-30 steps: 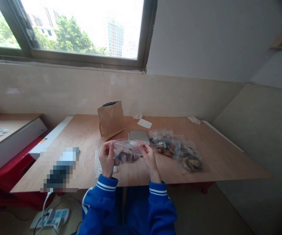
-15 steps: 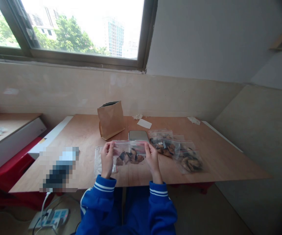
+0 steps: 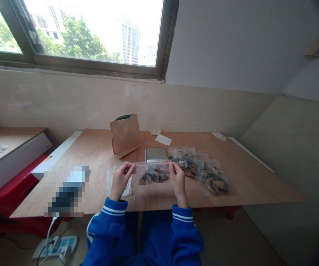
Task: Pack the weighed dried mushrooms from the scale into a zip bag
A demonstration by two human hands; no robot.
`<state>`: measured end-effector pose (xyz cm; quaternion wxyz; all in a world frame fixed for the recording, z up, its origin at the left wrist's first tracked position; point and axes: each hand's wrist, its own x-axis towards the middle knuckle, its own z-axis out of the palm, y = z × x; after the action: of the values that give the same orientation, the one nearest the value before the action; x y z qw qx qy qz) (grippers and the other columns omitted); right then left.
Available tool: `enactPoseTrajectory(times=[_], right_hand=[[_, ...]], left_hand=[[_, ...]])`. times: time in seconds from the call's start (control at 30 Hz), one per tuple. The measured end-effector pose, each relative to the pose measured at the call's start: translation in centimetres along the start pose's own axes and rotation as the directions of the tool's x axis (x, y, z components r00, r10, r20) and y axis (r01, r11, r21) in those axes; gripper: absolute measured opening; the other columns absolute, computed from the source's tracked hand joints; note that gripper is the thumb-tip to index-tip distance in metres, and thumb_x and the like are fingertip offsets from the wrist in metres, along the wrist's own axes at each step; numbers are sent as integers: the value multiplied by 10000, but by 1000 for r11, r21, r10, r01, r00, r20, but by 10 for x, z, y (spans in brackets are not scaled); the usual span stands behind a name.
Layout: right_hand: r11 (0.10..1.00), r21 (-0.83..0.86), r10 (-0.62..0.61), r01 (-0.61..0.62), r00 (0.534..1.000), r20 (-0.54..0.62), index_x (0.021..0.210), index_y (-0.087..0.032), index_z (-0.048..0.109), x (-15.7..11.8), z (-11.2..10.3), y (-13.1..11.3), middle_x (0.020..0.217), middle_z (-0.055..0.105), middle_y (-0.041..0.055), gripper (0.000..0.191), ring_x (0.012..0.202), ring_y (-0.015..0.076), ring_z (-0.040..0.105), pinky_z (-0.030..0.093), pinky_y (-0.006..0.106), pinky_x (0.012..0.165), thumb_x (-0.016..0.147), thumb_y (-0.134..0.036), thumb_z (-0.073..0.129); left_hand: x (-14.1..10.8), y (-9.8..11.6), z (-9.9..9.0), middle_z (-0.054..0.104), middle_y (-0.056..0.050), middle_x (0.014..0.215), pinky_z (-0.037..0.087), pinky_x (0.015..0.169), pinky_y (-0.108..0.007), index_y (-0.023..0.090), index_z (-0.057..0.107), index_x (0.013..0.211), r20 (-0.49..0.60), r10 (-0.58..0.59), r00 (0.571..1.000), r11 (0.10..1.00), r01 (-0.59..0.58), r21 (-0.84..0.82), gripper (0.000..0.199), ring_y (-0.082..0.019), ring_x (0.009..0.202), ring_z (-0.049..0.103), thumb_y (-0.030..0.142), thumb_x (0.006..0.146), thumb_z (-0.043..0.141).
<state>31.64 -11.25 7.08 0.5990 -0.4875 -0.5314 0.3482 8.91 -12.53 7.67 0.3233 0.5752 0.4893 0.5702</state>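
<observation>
**Two hands pinch a zip bag by its top edge, pulling it level across the table.**

The left hand (image 3: 120, 181) and right hand (image 3: 178, 178) are both closed narrow, thumbs and fingers gripping opposite ends of the clear zip bag (image 3: 152, 170). Its long axis runs side to side in the lower middle of the frame, with neither hand clearly nearer. Dark dried pieces (image 3: 153, 177) sit low inside. The left hand lies over a flatter clear bag (image 3: 113, 180); the right works just beside filled bags (image 3: 214, 183), lower right of center. Farther up sit a flat silver slab (image 3: 156, 154) and a kraft paper bag (image 3: 125, 136) on the plywood tabletop (image 3: 248, 177).
</observation>
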Motion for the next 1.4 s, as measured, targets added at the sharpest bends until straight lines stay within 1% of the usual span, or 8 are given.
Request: enactPoseTrajectory(times=[0.17, 0.27, 0.37, 0.5, 0.57, 0.77, 1.23, 1.4], right_hand=[[1000, 25, -2, 3, 999, -49, 860, -188, 652, -1, 1, 0, 884, 740, 87, 419, 710, 256, 714, 551, 338, 639, 852, -589, 531], [997, 76, 14, -9, 998, -64, 856, -191, 648, 0, 5, -1, 870, 741, 83, 414, 710, 250, 710, 555, 343, 664, 840, -592, 548], [990, 139, 12, 1, 995, -94, 869, -192, 631, 1, 13, -2, 897, 739, 87, 408, 733, 236, 704, 561, 342, 692, 860, -586, 522], [977, 215, 25, 8, 988, -151, 875, -191, 610, 2, 22, 0, 929, 738, 90, 417, 695, 211, 693, 556, 323, 664, 880, -589, 487], [973, 230, 36, -6, 991, -127, 869, -196, 608, 2, 22, 2, 910, 743, 80, 411, 671, 207, 691, 551, 319, 648, 862, -597, 516], [974, 212, 58, -80, 992, 111, 902, -192, 673, 1, 12, -4, 943, 753, 88, 384, 737, 227, 713, 559, 337, 677, 771, -553, 673], [982, 171, 50, -81, 983, 176, 950, -191, 702, -4, 8, -18, 949, 758, 87, 352, 782, 233, 727, 577, 368, 769, 799, -508, 667], [985, 171, 7, -15, 999, 47, 916, -190, 688, -5, 18, -19, 891, 759, 74, 346, 726, 215, 713, 581, 349, 719, 802, -515, 653]], left_hand=[[-1, 2, 2, 655, -19, 749, 477, 701, -264, 178, 642, 822, -16, 44, 999, 996, -43, 75, 249, -158, 719, 621, 419, 861, 595], [-2, 3, 8, 655, -26, 781, 472, 723, -271, 179, 636, 842, -94, 43, 995, 997, -37, 66, 249, -165, 748, 621, 425, 859, 597], [-4, 7, 18, 637, -17, 778, 470, 734, -269, 180, 614, 878, -150, 4, 989, 999, -10, -41, 250, -160, 752, 614, 427, 872, 579], [-6, 14, 28, 622, -11, 776, 465, 737, -256, 172, 600, 867, -126, -45, 991, 982, 21, -187, 256, -152, 756, 601, 427, 849, 613], [-7, 18, 29, 612, -9, 758, 457, 716, -245, 165, 603, 827, -139, -61, 988, 977, 30, -213, 266, -146, 737, 585, 429, 829, 638], [-7, 24, 26, 592, 2, 706, 437, 676, -230, 158, 614, 789, -192, -69, 979, 969, 20, -245, 266, -130, 689, 553, 420, 816, 657], [-4, 26, 15, 593, 6, 714, 425, 674, -226, 163, 612, 769, -191, -64, 979, 972, 18, -235, 260, -125, 696, 542, 413, 832, 642], [-5, 27, 16, 597, 5, 720, 430, 670, -232, 164, 610, 781, -139, -74, 987, 965, 36, -260, 267, -129, 695, 546, 424, 838, 629]])
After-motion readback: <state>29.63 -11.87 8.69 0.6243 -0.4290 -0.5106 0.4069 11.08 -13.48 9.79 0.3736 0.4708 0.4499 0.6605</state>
